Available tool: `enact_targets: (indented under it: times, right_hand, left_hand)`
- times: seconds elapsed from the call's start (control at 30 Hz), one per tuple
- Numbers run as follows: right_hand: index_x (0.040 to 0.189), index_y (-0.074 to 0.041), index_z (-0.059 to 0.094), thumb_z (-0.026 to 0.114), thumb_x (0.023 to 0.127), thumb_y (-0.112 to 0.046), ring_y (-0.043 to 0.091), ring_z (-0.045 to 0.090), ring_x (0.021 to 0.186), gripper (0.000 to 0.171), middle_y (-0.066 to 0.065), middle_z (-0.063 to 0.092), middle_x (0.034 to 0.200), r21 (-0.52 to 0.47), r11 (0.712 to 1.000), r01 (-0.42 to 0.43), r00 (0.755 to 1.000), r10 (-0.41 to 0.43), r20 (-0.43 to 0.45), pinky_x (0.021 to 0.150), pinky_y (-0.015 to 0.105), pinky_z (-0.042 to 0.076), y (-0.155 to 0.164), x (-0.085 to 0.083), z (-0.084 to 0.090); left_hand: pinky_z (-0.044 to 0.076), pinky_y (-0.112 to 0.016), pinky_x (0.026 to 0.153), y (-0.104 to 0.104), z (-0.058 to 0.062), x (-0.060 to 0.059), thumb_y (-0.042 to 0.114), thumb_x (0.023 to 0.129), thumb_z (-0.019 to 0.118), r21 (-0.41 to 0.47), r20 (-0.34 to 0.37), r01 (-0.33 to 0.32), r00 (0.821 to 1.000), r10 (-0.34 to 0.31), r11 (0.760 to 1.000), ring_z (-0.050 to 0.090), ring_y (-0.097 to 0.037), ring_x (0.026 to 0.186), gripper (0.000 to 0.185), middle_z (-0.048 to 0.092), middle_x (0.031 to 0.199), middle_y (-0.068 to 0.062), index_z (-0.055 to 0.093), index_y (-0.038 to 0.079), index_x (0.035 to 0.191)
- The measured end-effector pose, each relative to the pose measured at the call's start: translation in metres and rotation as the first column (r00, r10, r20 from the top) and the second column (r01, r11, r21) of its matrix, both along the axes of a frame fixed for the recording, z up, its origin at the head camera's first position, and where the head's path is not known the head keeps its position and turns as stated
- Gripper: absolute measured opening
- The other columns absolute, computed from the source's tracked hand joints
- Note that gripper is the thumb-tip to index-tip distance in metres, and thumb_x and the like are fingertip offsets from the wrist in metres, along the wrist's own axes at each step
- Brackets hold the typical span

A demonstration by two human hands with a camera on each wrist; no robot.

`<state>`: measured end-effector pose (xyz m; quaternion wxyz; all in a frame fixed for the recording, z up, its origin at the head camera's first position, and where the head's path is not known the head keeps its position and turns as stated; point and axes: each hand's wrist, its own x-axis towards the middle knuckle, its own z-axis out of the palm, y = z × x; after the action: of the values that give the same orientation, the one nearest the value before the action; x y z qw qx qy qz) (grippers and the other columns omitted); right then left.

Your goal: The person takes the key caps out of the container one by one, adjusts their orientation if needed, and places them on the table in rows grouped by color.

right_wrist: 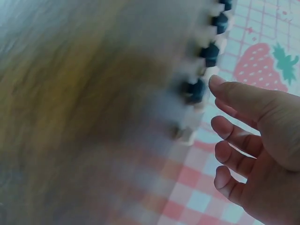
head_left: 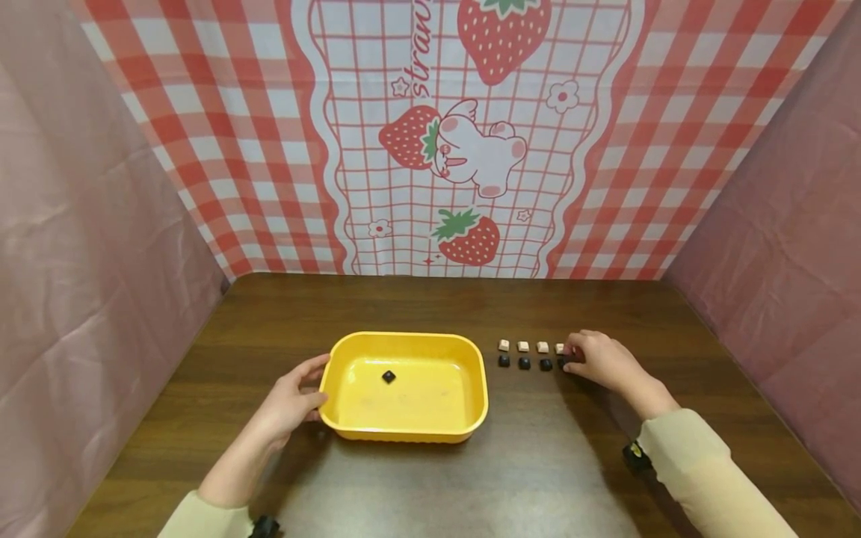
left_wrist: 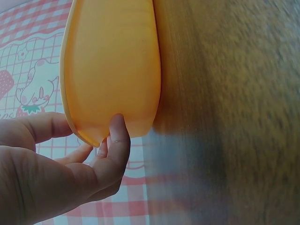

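My left hand (head_left: 285, 403) holds the left end of a yellow plastic basin (head_left: 474, 411). In the left wrist view, the thumb presses the basin's outer wall (left_wrist: 112, 61) and a finger touches its rim. One black keycap (head_left: 389, 376) lies inside the basin. To its right, cream keycaps (head_left: 523, 347) form a back row and black keycaps (head_left: 525, 363) a front row. My right hand (head_left: 605, 360) is at the right end of both rows, partly hiding the end keycaps. In the right wrist view, its loosely bent fingers are beside a black keycap (right_wrist: 194, 90), with nothing visibly held.
Everything stands on a dark brown wooden table (head_left: 430, 489). A red-and-white checked cloth (head_left: 262, 149) with strawberries hangs behind it. Pink curtains (head_left: 87, 246) flank both sides. Each wrist wears a black device (head_left: 635, 456).
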<state>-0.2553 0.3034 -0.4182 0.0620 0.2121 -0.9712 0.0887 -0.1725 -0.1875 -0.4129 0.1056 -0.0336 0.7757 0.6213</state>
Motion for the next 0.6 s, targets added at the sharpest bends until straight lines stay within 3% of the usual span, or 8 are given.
enact_targets:
  times: [0.23, 0.6]
  right_hand:
    - [0.084, -0.011, 0.064, 0.081, 0.071, -0.018, 0.012, 0.048, 0.065, 0.023, 0.001, 0.056, 0.074, -0.004, 0.999, -0.042, 0.998, 0.042, -0.042, 0.053, 0.030, 0.039, -0.019, 0.006, 0.016]
    - [0.083, -0.011, 0.063, 0.081, 0.072, -0.023, 0.013, 0.046, 0.066, 0.025, -0.002, 0.052, 0.073, -0.017, 0.999, -0.043, 0.997, 0.042, -0.071, 0.053, 0.028, 0.037, -0.051, 0.011, 0.036]
  left_hand:
    - [0.053, -0.031, 0.064, -0.001, 0.001, 0.002, -0.010, 0.088, 0.049, -0.005, 0.009, 0.001, 1.000, -0.001, 1.000, 0.057, -0.032, 0.103, 0.060, 0.041, 0.136, -0.027, 0.034, 0.003, 0.144]
    - [0.053, -0.031, 0.064, 0.000, -0.001, 0.003, -0.010, 0.088, 0.048, -0.006, 0.012, -0.010, 1.000, 0.010, 1.000, 0.057, -0.031, 0.102, 0.059, 0.041, 0.136, -0.027, 0.034, 0.003, 0.144]
